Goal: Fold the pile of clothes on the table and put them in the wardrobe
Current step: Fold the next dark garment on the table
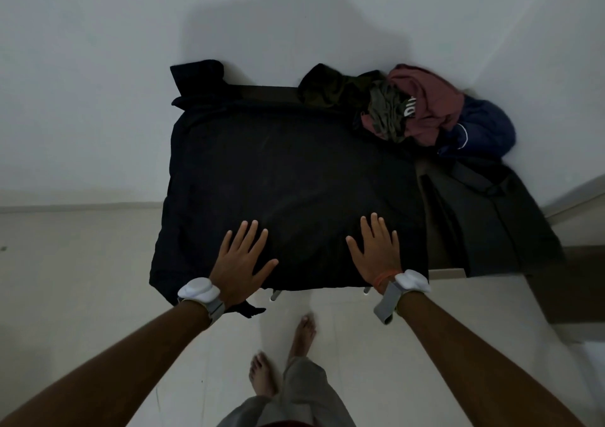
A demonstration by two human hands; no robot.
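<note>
Both hands flat, fingers spread: left hand (240, 256), right hand (376, 251) press the near edge of black garment (281, 177) on the tabletop (265, 90), likely smoothing before folding. Unfolded pile (425, 112) far right.

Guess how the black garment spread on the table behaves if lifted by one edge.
Probably floppy: the black garment drapes over the left and near edges of the table. Likely light for its size; it lies thin and flat under the left hand and right hand. Lifted by one edge, it would probably sag and lose its spread shape.
</note>
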